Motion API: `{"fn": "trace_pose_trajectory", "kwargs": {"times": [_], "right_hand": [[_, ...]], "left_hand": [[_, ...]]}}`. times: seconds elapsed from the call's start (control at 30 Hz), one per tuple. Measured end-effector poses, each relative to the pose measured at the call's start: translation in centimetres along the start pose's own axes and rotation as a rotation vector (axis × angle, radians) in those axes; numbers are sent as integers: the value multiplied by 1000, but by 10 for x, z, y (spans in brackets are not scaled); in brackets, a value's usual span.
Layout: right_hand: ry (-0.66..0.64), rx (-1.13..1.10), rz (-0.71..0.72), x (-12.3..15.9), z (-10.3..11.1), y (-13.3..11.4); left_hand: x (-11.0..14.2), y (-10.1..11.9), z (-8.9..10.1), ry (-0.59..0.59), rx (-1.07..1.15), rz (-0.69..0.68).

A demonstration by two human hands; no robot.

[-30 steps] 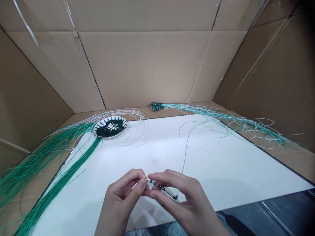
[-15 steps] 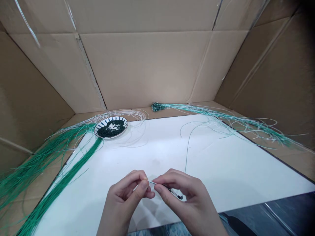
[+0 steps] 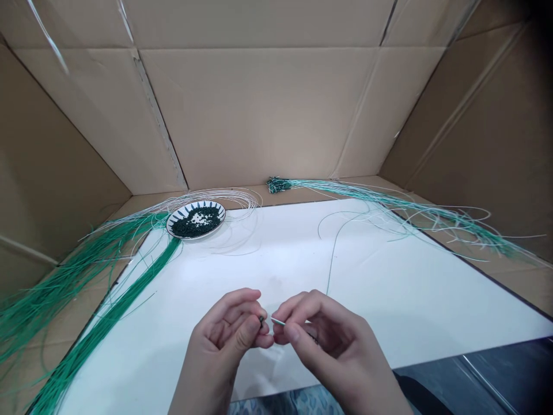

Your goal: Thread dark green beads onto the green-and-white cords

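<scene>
My left hand pinches a small dark bead between thumb and fingers, its other fingers loosely curled. Close on its right, my right hand grips a thin light green wire, whose tip points toward the bead with a small gap between them. A few dark beads show partly behind the right thumb; the hand hides most of them. From behind the right hand a thin green strand runs up toward the back. A white plate with dark stripes on its rim holds many small dark beads.
Bundles of green wire lie on the left, one with its end by the plate. Pale wire loops curve behind it. A beaded wire bundle stretches along the back right. Cardboard walls enclose the white board.
The wire tip has drawn away from my left fingers. A dark bead now shows in my left hand, and the beads near my right hand are more hidden.
</scene>
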State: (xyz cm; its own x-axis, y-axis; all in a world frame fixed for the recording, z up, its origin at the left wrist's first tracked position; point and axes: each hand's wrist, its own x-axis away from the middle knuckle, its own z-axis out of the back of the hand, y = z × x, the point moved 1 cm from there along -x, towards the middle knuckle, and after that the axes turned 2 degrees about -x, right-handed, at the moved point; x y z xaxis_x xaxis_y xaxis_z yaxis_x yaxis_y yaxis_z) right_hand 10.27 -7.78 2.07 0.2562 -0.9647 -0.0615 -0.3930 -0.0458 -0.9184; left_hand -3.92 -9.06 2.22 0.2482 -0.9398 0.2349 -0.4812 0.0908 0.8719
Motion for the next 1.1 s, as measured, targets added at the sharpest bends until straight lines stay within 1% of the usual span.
{"fn": "trace_pose_trajectory", "kwargs": {"times": [0.1, 0.23, 0.33, 0.67, 0.83, 1.1], "right_hand": [[-8, -3, 12, 2, -4, 2], [25, 24, 41, 3, -8, 2], [25, 31, 30, 3, -9, 0], [33, 29, 17, 3, -10, 0], [30, 56, 30, 3, -8, -1], [55, 40, 3, 2, -11, -4]], "left_hand": [[2, 1, -1, -3, 1, -6], [3, 1, -1, 28, -12, -9], [4, 1, -1, 43, -16, -9], [5, 2, 0, 42, -55, -29], [7, 1, 1, 65, -131, -71], [7, 1, 1, 63, -148, -97]]}}
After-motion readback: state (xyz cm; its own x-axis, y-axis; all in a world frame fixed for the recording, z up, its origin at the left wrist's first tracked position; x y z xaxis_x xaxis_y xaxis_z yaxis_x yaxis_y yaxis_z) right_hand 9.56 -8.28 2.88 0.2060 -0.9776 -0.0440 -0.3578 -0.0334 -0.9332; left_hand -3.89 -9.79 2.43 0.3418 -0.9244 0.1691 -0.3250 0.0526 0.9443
